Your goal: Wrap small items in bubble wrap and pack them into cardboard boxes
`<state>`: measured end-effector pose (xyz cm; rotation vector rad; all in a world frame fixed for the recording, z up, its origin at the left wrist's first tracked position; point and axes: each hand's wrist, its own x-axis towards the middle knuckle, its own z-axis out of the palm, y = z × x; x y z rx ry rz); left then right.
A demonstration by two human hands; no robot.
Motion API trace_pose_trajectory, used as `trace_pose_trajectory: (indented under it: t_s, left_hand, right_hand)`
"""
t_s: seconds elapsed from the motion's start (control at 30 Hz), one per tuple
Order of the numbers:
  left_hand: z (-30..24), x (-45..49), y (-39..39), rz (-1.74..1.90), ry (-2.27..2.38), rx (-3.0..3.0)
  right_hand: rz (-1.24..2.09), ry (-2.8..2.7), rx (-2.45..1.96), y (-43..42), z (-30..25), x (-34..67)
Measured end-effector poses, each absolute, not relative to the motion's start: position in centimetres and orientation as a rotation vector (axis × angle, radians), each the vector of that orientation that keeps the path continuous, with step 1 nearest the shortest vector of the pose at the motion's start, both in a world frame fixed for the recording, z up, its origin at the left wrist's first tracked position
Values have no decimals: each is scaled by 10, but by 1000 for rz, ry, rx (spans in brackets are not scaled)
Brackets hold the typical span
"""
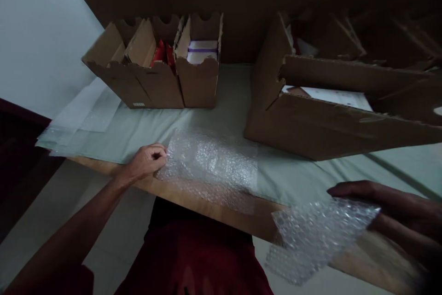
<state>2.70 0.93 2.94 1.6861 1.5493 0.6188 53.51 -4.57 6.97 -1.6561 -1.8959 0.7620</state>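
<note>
A sheet of clear bubble wrap (pixel 210 166) lies flat on the pale green cloth (pixel 138 129) near the table's front edge. My left hand (pixel 147 161) rests on its left edge with the fingers curled, pinching the wrap. My right hand (pixel 390 207) is low at the right, fingers closed on a second piece of bubble wrap (pixel 317 235) that hangs over the wooden table edge (pixel 241 216).
A row of small open cardboard boxes (pixel 162 74) stands at the back left, with red packets and white items inside. A large open cardboard box (pixel 328 111) sits at the right. Clear plastic sheets (pixel 83 111) lie at the far left of the table.
</note>
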Motion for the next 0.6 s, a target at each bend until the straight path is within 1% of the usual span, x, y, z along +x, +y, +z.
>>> trace_pose_trajectory:
  t_s: [0.1,0.17,0.23,0.3,0.43,0.5,0.6]
  left_hand:
    - [40,22,-2,645,1798,1886]
    - [49,30,-12,746,1790,1934]
    - [56,47,-23,790,1575,1859]
    - [56,73,-34,747,1286,1656]
    - [48,133,-50,631,747,1196]
    - [46,155,-53,692,706,1077]
    - [47,164,-51,823,875,1026]
  right_hand:
    - [991,-1995,-1528,-23,86,524]
    - [1019,-2027,-1460,-12,96,513]
    - [1018,-2028,-1430,-4,105,499]
    - [1046,-2023,-1441,2,115,481]
    - [1108,-1926,-1611,12,138,443]
    - [1101,-1888,-1670,17,145,428]
    - [1145,-1888,-1661,21,144,423]
